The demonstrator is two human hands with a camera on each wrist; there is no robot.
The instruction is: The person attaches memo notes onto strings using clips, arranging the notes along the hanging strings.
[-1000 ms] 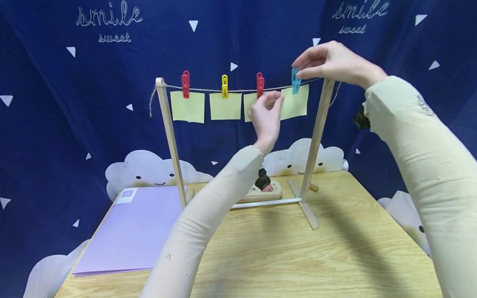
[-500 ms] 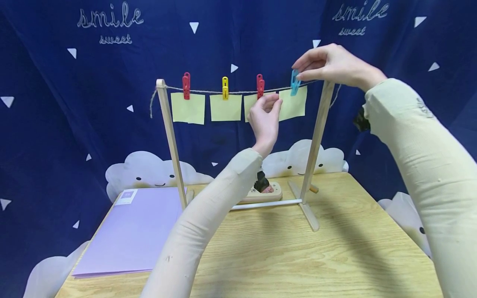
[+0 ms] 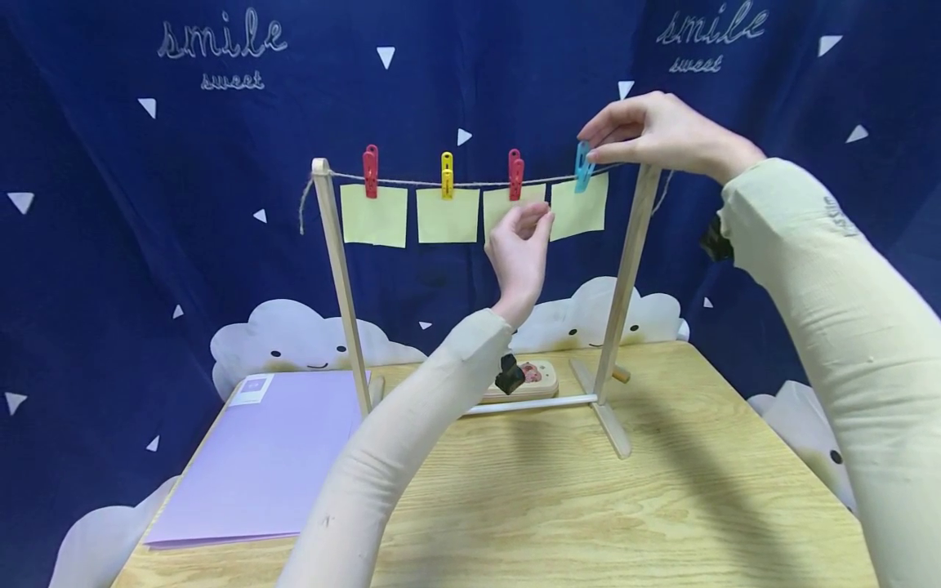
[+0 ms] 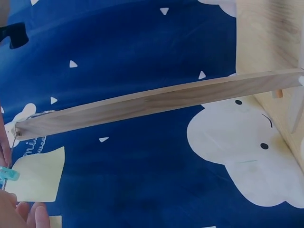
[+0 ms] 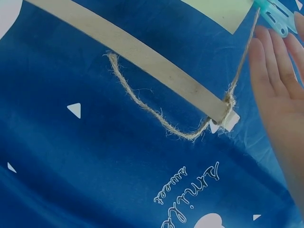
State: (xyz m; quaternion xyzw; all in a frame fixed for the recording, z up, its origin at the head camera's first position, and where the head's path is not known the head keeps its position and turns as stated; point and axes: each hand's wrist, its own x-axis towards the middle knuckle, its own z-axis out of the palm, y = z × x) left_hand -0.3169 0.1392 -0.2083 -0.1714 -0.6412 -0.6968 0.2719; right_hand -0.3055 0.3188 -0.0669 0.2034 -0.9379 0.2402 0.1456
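Note:
In the head view, my right hand (image 3: 672, 135) pinches a light blue clothespin (image 3: 583, 170) over the twine. The clothespin sits at the top of the rightmost pale yellow note (image 3: 578, 208). My left hand (image 3: 519, 253) is beside that note's left edge, thumb and forefinger close together with nothing clearly between them. In the left wrist view, the fingers of my left hand (image 4: 28, 214) lie just off the edge of the note (image 4: 38, 176). The right wrist view shows my right hand (image 5: 282, 80) at the clothespin (image 5: 275, 18).
Three more notes hang along the twine (image 3: 404, 179): one under a red clothespin (image 3: 371, 173), one under a yellow clothespin (image 3: 447, 177), one under another red clothespin (image 3: 516, 175). A wooden stand (image 3: 631, 273) carries the twine. A purple folder (image 3: 257, 457) and a pencil case (image 3: 540, 377) lie on the table.
My left hand has lowered slightly from the rightmost note's upper left corner and come away from it. My right hand stays on the blue clothespin.

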